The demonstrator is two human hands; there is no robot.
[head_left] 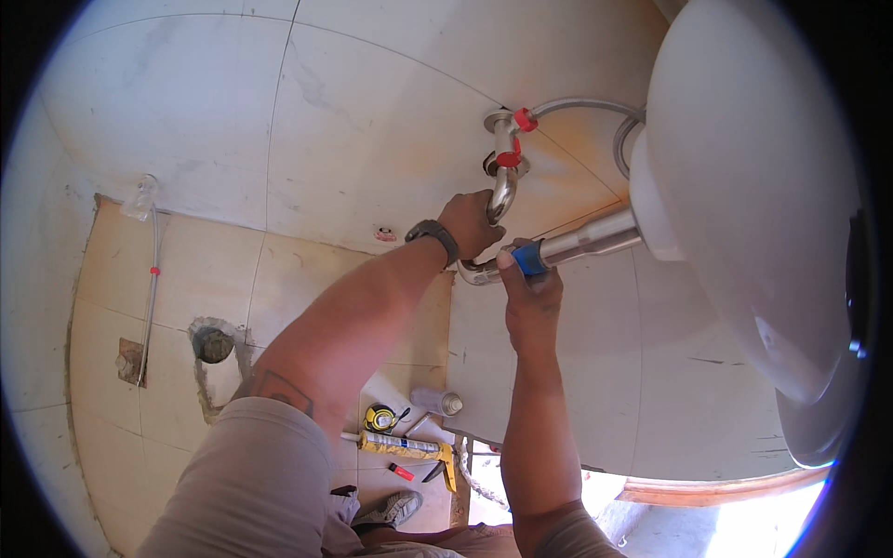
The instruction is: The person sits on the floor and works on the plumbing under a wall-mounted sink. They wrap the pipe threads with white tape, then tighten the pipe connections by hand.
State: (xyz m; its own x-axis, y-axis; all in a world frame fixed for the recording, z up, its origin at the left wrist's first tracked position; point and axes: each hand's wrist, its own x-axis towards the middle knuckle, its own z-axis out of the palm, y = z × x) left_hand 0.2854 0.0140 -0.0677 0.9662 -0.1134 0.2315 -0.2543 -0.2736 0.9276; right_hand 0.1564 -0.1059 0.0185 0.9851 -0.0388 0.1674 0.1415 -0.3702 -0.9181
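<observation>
Below the white sink basin (pixel 744 186), a chrome drain trap (pixel 503 197) curves from the wall to the wide chrome tailpipe (pixel 591 237). My left hand (pixel 470 223), with a dark watch on the wrist, is closed round the curved pipe. Its fingers hide part of the bend. Just right of it, my right hand (pixel 534 296) grips a blue collar (pixel 529 258) where the trap meets the tailpipe, thumb on the near side. The trap's lower bend (pixel 476 272) shows between both hands.
A shut-off valve (pixel 507 144) with red parts joins a braided hose (pixel 586 103) above the trap. Down on the floor lie a caulking gun (pixel 405 446), a tape measure (pixel 379 418), a spray can (pixel 435 402) and a red tool (pixel 401 471). A round drain hole (pixel 214 345) opens at left.
</observation>
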